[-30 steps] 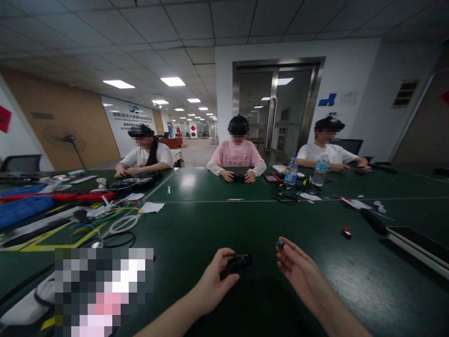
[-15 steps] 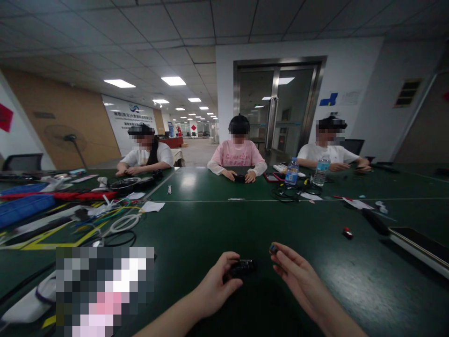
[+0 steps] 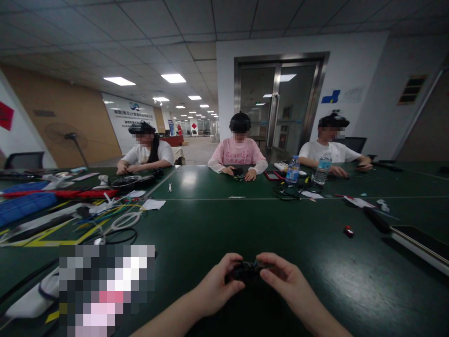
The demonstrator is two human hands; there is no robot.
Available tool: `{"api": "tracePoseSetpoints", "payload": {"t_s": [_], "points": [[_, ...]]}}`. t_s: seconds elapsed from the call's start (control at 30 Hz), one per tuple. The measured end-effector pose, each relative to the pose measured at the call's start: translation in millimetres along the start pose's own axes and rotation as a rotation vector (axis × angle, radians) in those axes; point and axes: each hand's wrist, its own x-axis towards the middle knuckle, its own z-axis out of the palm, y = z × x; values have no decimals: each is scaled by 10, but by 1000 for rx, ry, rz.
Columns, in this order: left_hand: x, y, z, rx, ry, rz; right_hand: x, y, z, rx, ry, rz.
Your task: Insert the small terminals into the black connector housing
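Low over the green table [image 3: 196, 234], my left hand [image 3: 217, 286] grips a small black device [image 3: 242, 270] between thumb and fingers. The device's kind does not show; its surface is dark and partly shiny. My right hand [image 3: 286, 277] is at the device's right end, with thumb and fingers pinched on a small bluish part [image 3: 257, 264]. That part is mostly hidden by the fingertips. Whether it is seated in the device or only touching it, I cannot tell.
A small red-and-black object [image 3: 348, 231] lies to the right, near a white-edged flat device [image 3: 421, 245]. Cables [image 3: 126, 221] and blue trays [image 3: 28, 208] crowd the left. Two bottles [image 3: 292, 169] stand farther back. Several people [image 3: 238, 152] sit across the table.
My right hand has moved left, bringing the small bluish part from beside the black device to its right end. My left hand keeps its hold, nearly still.
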Motion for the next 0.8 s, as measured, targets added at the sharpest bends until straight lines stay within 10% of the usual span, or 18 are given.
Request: {"api": "tracePoseSetpoints", "payload": {"t_s": [0.8], "points": [[-3,35,-5,-59,-6,-1,-55,31,73,-233,-98,-116]]}}
